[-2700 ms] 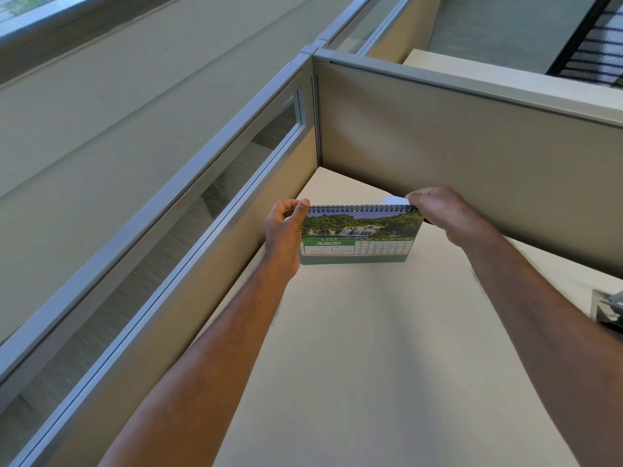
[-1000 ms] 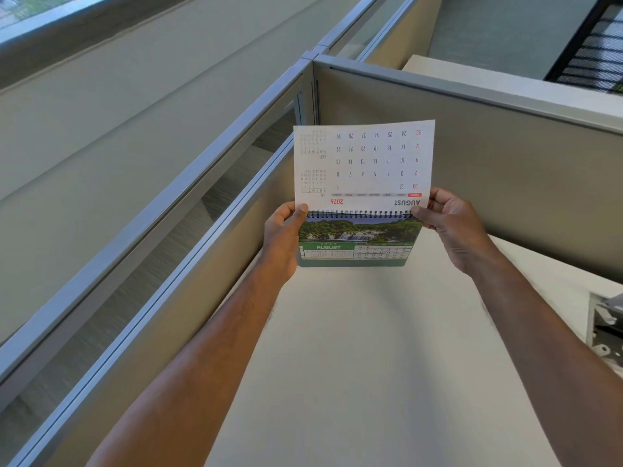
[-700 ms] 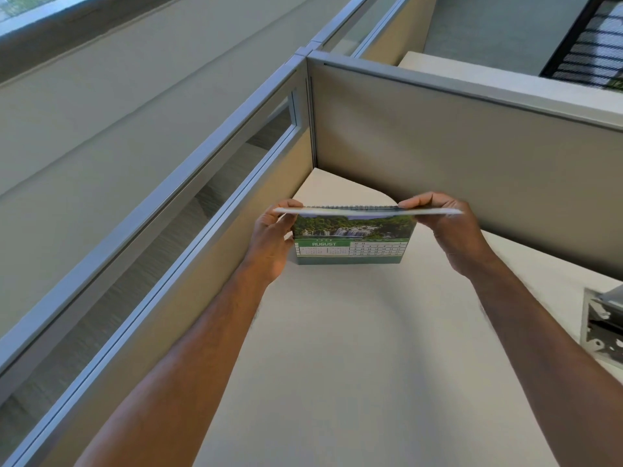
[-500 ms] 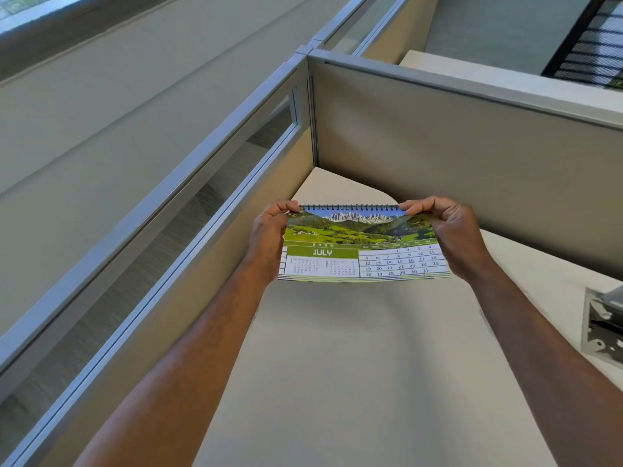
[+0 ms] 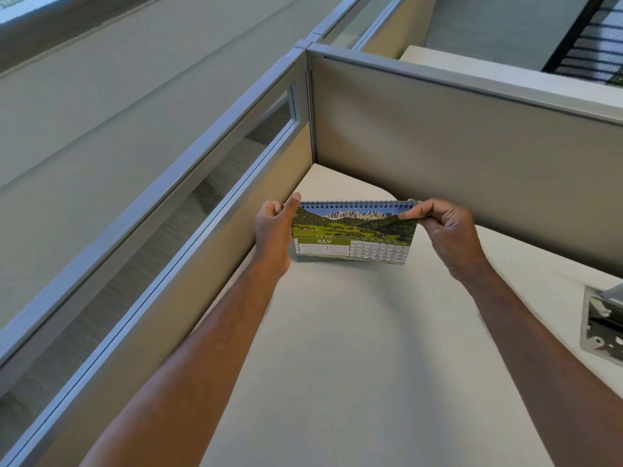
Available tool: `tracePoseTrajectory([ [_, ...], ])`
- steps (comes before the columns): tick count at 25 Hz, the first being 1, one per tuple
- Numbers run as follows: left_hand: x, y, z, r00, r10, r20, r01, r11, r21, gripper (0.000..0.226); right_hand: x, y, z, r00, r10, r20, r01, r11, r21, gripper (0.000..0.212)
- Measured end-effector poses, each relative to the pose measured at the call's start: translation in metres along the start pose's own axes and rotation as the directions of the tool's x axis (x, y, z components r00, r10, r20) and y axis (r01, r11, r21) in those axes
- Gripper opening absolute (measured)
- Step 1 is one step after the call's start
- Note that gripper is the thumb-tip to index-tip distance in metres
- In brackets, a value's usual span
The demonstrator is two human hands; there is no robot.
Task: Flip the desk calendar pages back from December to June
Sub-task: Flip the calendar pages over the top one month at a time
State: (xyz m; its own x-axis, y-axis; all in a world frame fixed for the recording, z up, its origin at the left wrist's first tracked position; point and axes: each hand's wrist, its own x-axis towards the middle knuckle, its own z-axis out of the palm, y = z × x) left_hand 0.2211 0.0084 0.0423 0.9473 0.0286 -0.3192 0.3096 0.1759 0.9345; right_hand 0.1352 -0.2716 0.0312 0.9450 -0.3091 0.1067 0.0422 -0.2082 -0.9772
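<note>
A spiral-bound desk calendar point(image 5: 352, 234) stands on the beige desk point(image 5: 354, 348) near the cubicle corner. Its front page reads JULY, under a photo of green hills and mountains. My left hand point(image 5: 273, 235) grips the calendar's left edge, thumb up by the spiral. My right hand point(image 5: 445, 230) pinches the top right corner of the front page at the spiral binding, between thumb and fingers.
Beige cubicle partitions rise behind the calendar point(image 5: 455, 146) and along the left, where a glass strip point(image 5: 188, 203) runs in a grey frame. A grey metal box point(image 5: 603, 325) sits at the desk's right edge.
The August page went up and over the spiral, and the July page came down to the front. Since half a second ago it has settled flat and my right fingers pinch its top corner.
</note>
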Motion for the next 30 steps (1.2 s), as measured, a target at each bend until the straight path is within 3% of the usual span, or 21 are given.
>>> tracePoseTrajectory([
  [3,0.000,0.001,0.006,0.998,0.028,-0.058,-0.029,0.999,-0.017,0.025,-0.001,-0.009,0.002,0.983,0.147,-0.110,-0.113,0.958,0.264,0.047],
  [5,0.001,0.001,0.009,0.998,0.036,-0.059,-0.037,0.999,-0.026,0.016,0.004,-0.015,0.003,0.936,0.290,-0.200,-0.218,0.924,0.315,0.035],
  [8,0.000,0.002,0.008,0.998,0.032,-0.046,-0.033,0.999,-0.022,0.014,0.013,-0.020,0.008,0.854,0.492,-0.170,-0.463,0.867,0.187,0.018],
  [11,0.001,0.002,0.007,0.999,0.011,-0.030,-0.012,1.000,-0.015,0.015,0.021,-0.025,0.013,0.765,0.637,-0.095,-0.640,0.768,0.000,0.038],
  [19,0.003,0.000,0.004,1.000,0.014,0.008,-0.014,1.000,-0.017,0.016,0.039,-0.041,0.016,0.726,0.684,-0.071,-0.681,0.700,-0.217,0.042],
  [25,0.003,-0.001,0.004,1.000,0.013,0.003,-0.013,0.999,-0.038,0.016,0.048,-0.042,0.021,0.827,0.551,-0.110,-0.559,0.786,-0.265,0.017],
  [27,0.003,-0.001,0.004,1.000,0.016,0.003,-0.016,0.999,-0.034,0.016,0.048,-0.042,0.022,0.838,0.526,-0.143,-0.543,0.784,-0.301,0.022],
  [30,0.004,-0.001,0.004,1.000,0.017,0.005,-0.017,0.999,-0.033,0.016,0.046,-0.044,0.022,0.800,0.578,-0.162,-0.588,0.700,-0.405,0.036],
])
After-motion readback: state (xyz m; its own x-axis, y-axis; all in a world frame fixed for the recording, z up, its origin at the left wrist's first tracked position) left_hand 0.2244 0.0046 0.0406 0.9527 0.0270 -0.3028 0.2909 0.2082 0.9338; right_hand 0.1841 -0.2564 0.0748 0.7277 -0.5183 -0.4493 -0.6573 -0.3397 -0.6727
